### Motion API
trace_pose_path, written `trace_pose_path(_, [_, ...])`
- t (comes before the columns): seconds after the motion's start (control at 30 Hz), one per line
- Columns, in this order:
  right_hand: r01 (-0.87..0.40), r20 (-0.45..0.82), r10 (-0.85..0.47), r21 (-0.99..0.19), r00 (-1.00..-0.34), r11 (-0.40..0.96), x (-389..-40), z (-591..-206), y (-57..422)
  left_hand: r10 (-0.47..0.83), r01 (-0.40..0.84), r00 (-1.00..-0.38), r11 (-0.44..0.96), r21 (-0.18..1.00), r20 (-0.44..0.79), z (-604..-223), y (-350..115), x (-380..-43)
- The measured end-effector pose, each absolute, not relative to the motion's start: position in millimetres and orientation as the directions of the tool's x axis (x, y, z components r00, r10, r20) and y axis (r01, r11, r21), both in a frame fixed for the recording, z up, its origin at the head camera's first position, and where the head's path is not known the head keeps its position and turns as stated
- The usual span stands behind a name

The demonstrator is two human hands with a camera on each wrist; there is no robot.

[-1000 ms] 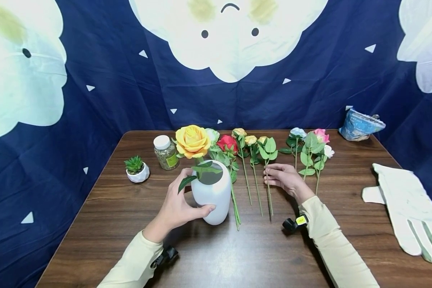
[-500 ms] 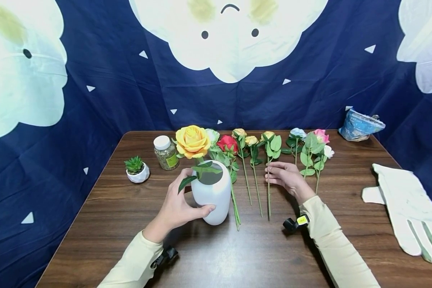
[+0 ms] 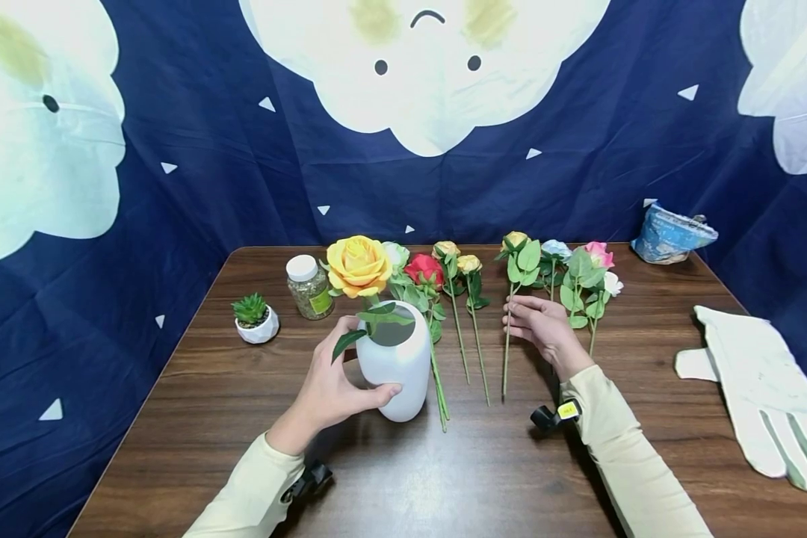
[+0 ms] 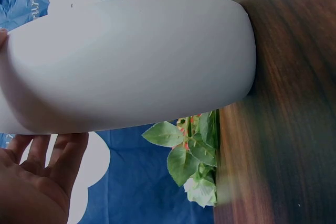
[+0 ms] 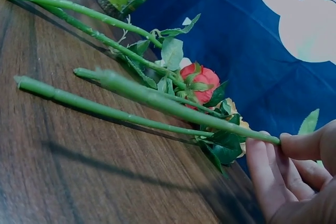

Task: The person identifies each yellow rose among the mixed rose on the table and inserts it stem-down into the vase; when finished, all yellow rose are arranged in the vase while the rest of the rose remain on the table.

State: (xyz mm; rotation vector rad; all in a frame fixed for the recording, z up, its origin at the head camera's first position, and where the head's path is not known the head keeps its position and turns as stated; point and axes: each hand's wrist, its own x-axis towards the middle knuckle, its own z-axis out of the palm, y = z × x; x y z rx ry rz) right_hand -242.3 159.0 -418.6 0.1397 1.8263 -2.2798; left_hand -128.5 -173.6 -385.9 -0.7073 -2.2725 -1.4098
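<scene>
My left hand [image 3: 332, 385] grips a white vase [image 3: 403, 366] round its side, thumb across the front. A large yellow rose [image 3: 359, 267] stands in the vase with its leaves at the mouth. In the head view my right hand [image 3: 543, 329] pinches the green stem of a small yellow rose [image 3: 515, 240]. The right wrist view shows that stem [image 5: 173, 109] between thumb and fingers, raised off the table, its shadow on the wood. Left of it lie two more small yellow roses [image 3: 469, 263] and a red rose [image 3: 424, 269], next to a pale rose [image 4: 201, 191].
Blue, pink and white flowers [image 3: 598, 255] lie right of my right hand. A potted succulent [image 3: 256, 318] and a lidded jar [image 3: 309, 287] stand at the left. White gloves [image 3: 763, 388] and a blue pouch [image 3: 672, 234] are on the right. A navy curtain [image 3: 403, 187] hangs behind the table.
My right hand has lifted the small yellow rose and shifted it slightly right, away from the other two yellow ones. The left hand and vase have stayed in place.
</scene>
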Motion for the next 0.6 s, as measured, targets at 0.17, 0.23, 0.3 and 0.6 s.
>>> trace_pose_path(0.17, [0.207, -0.194, -0.075, -0.939, -0.978, -0.276, -240.9, -415.3, 161.1, 0.220, 0.596, -0.802, 0.368, 0.714, 0.556, -385.9, -173.8, -128.4])
trace_pose_path(0.23, [0.188, -0.176, -0.067, -0.934, -0.982, -0.303, -240.6, -413.8, 161.5, 0.221, 0.596, -0.801, 0.368, 0.714, 0.556, -385.8, -173.8, -128.4])
trace_pose_path(0.3, [0.172, -0.164, -0.054, -0.932, -0.985, -0.320, -240.3, -412.3, 161.6, 0.220, 0.595, -0.802, 0.368, 0.715, 0.555, -385.7, -173.7, -128.3])
trace_pose_path(0.6, [0.136, -0.151, 0.006, -0.907, -0.988, -0.399, -238.6, -409.0, 160.5, 0.216, 0.590, -0.807, 0.364, 0.721, 0.550, -385.2, -173.1, -127.8])
